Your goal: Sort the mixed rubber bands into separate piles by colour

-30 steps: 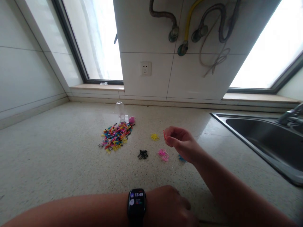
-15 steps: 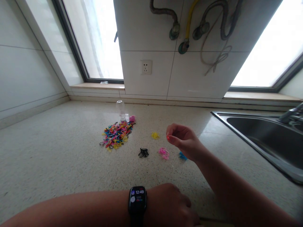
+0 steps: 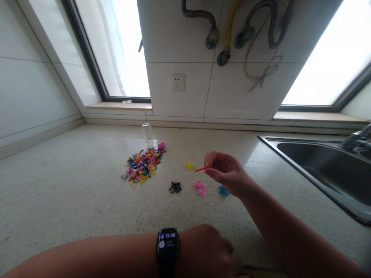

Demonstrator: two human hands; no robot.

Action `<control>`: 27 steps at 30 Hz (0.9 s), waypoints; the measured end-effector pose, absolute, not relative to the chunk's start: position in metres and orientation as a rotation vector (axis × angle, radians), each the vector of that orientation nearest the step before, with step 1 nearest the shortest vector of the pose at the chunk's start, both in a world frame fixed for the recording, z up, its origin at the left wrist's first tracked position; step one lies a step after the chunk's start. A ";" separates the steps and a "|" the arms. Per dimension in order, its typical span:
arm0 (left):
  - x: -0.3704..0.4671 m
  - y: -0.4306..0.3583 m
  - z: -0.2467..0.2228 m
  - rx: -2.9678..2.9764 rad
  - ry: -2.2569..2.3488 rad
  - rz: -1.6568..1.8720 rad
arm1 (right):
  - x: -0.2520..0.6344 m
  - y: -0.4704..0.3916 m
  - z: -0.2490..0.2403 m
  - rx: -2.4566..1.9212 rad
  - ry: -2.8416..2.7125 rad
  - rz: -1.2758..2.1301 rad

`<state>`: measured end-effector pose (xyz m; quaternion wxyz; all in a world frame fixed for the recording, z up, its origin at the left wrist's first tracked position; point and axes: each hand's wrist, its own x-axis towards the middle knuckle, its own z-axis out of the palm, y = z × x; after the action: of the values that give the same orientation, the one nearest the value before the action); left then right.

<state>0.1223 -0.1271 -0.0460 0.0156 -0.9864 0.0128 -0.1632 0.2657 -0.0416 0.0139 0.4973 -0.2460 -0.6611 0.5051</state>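
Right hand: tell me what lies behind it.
Blue bands peek out past the lower edge of the right hand, on the counter. Whatever else lies behind the hand is covered.

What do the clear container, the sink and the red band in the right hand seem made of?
Clear container: plastic or glass, glossy; see-through with highlights. Sink: likely stainless steel, satin; grey metallic sheen. Red band: perhaps rubber or elastic plastic; thin, solid-coloured strand, finish unclear.
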 end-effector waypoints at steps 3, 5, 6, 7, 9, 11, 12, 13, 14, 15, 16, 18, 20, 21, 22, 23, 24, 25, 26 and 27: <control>0.122 -0.128 -0.044 -3.064 0.039 -0.510 | 0.267 -0.043 0.015 -0.596 -1.614 1.232; 0.121 -0.129 -0.044 -3.066 0.040 -0.509 | 0.268 -0.044 0.015 -0.603 -1.631 1.232; 0.121 -0.129 -0.043 -3.066 0.042 -0.509 | 0.268 -0.044 0.015 -0.603 -1.642 1.232; 0.121 -0.129 -0.043 -3.068 0.044 -0.505 | 0.268 -0.044 0.015 -0.603 -1.652 1.231; 0.121 -0.130 -0.044 -3.073 0.041 -0.508 | 0.268 -0.044 0.015 -0.596 -1.672 1.230; 0.121 -0.130 -0.044 -3.072 0.039 -0.517 | 0.268 -0.044 0.016 -0.583 -1.682 1.233; 0.121 -0.130 -0.044 -3.073 0.039 -0.520 | 0.268 -0.044 0.016 -0.575 -1.682 1.234; 0.121 -0.130 -0.044 -3.074 0.043 -0.520 | 0.267 -0.044 0.016 -0.569 -1.681 1.233; 0.121 -0.130 -0.043 -3.072 0.043 -0.519 | 0.267 -0.044 0.016 -0.568 -1.679 1.231; 0.121 -0.130 -0.043 -3.071 0.043 -0.516 | 0.267 -0.044 0.016 -0.570 -1.678 1.229; 0.121 -0.130 -0.043 -3.070 0.042 -0.518 | 0.268 -0.044 0.016 -0.577 -1.679 1.227; 0.121 -0.130 -0.043 -3.071 0.045 -0.525 | 0.268 -0.043 0.015 -0.588 -1.684 1.229; 0.122 -0.130 -0.043 -3.076 0.047 -0.531 | 0.269 -0.043 0.014 -0.594 -1.685 1.238; 0.122 -0.130 -0.043 -3.079 0.048 -0.528 | 0.270 -0.042 0.014 -0.597 -1.683 1.242; 0.122 -0.130 -0.043 -3.080 0.046 -0.521 | 0.270 -0.042 0.013 -0.601 -1.680 1.244; 0.122 -0.130 -0.043 -3.079 0.040 -0.510 | 0.270 -0.042 0.013 -0.605 -1.674 1.245; 0.122 -0.130 -0.043 -3.080 0.039 -0.503 | 0.270 -0.042 0.013 -0.609 -1.668 1.244; 0.122 -0.130 -0.043 -3.081 0.038 -0.499 | 0.269 -0.042 0.013 -0.613 -1.662 1.242; 0.121 -0.130 -0.044 -3.086 0.042 -0.495 | 0.269 -0.042 0.013 -0.617 -1.658 1.240; 0.121 -0.130 -0.044 -3.091 0.047 -0.494 | 0.269 -0.042 0.013 -0.619 -1.656 1.238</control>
<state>0.1213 -0.1296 -0.0437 0.0057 -0.9873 0.0151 -0.1578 0.2686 -0.0424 0.0133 0.4719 -0.2527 -0.6765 0.5057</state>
